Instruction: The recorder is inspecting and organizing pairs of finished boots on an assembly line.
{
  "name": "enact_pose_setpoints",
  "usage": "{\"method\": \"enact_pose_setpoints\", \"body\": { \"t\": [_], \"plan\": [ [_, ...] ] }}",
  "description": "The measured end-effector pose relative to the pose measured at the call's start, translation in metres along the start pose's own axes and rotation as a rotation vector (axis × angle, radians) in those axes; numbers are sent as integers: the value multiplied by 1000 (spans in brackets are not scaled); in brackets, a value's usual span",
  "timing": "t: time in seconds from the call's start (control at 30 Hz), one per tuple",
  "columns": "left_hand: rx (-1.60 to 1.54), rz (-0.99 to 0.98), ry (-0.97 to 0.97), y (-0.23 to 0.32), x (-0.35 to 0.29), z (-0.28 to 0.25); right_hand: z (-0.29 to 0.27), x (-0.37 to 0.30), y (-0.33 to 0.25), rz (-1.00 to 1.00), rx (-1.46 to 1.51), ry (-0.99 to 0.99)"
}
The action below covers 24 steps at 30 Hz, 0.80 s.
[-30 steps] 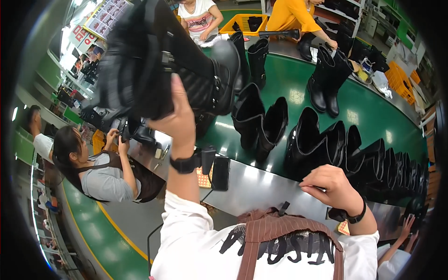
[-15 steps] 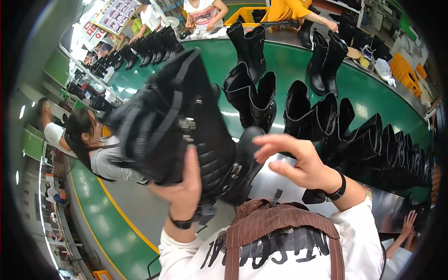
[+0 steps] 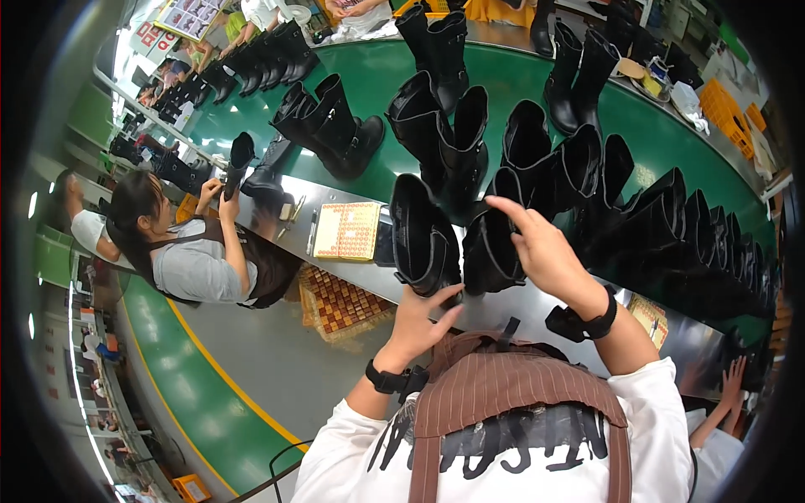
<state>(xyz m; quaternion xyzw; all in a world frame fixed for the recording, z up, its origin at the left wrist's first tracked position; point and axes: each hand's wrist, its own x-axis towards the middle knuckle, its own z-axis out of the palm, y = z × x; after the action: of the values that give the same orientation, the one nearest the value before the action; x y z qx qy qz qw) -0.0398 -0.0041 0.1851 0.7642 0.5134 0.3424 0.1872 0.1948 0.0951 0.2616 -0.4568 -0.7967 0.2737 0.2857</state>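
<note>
Two tall black boots stand side by side before me on the metal worktop, shafts open toward me. At the heel of the left boot (image 3: 423,239) is my left hand (image 3: 415,327), its fingers spread and touching the leather. My right hand (image 3: 549,256) lies against the upper shaft of the right boot (image 3: 493,251), forefinger stretched across near its rim. Its thumb rests lower down, and the other fingers are partly hidden. Black straps circle both my wrists.
A green belt (image 3: 352,84) carries several more black boots (image 3: 671,222) ahead and to the right. Left of my boots lies a card with red-and-yellow printing (image 3: 345,231). A co-worker (image 3: 197,260) at left handles a boot. Below the worktop's edge sits a checkered mat (image 3: 340,306).
The boot raised in my left hand has come down onto the worktop, and that hand has loosened. My right hand has moved onto a boot shaft. The co-worker is now in fuller view.
</note>
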Motion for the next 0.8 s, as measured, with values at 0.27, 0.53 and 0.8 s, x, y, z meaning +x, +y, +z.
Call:
{"method": "enact_pose_setpoints", "body": {
  "t": [0.27, 0.53, 0.8],
  "plan": [
    [136, 59, 683, 2, 4, -8, -31, -24, 4, -37, 43, 111],
    [164, 8, 345, 37, 17, -60, -69, -28, -23, -78, -424, 384],
    [387, 84, -184, 52, 44, -114, -48, -33, -72, 38, 620, -518]
  ]
}}
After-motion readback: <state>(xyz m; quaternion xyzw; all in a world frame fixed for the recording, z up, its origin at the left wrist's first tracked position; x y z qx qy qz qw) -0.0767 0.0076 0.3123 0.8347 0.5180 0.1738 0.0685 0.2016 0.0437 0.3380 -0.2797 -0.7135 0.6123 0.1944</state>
